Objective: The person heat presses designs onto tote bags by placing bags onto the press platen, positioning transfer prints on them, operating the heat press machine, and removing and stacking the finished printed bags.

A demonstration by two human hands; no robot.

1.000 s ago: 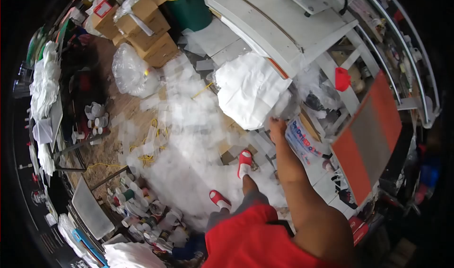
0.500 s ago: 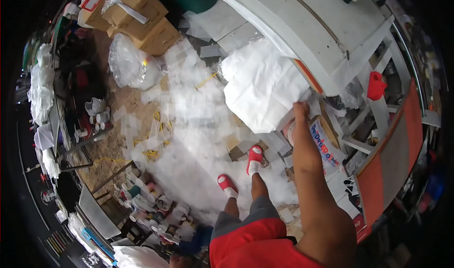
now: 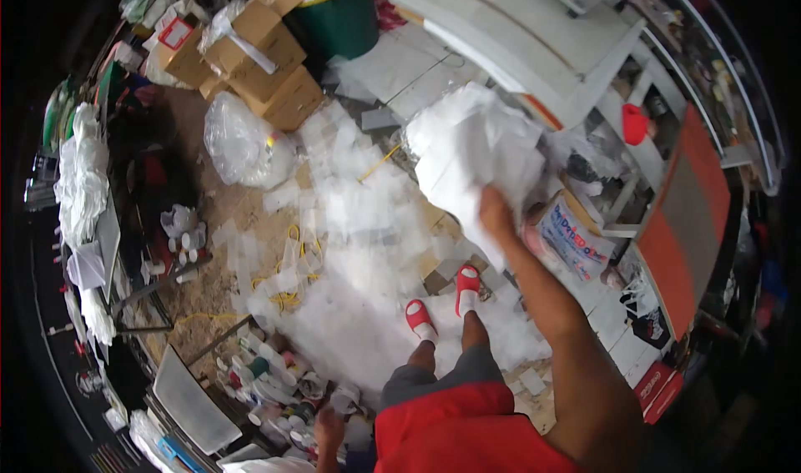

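My right hand (image 3: 498, 216) is closed on the edge of a bunched white cloth (image 3: 480, 152) in the middle right of the view. The cloth hangs in folds in front of a grey-white table (image 3: 534, 35), and its lower corner drops past my fingers. Low in the view, my left hand (image 3: 329, 430) hangs beside several tubs and cups (image 3: 275, 381). It is small and blurred there, so its fingers cannot be made out. Just right of the cloth stands a carton with a printed white bag (image 3: 576, 238).
Stacked cardboard boxes (image 3: 263, 60) and a clear plastic bag (image 3: 246, 143) lie at the upper left, near a green bin (image 3: 338, 22). Yellow cord (image 3: 292, 273) trails over the littered floor. An orange-and-grey panel (image 3: 688, 223) stands at the right.
My right hand has pulled the cloth's edge left and down, away from the table, bunching it. My left hand has come into view at the bottom. The camera view has shifted.
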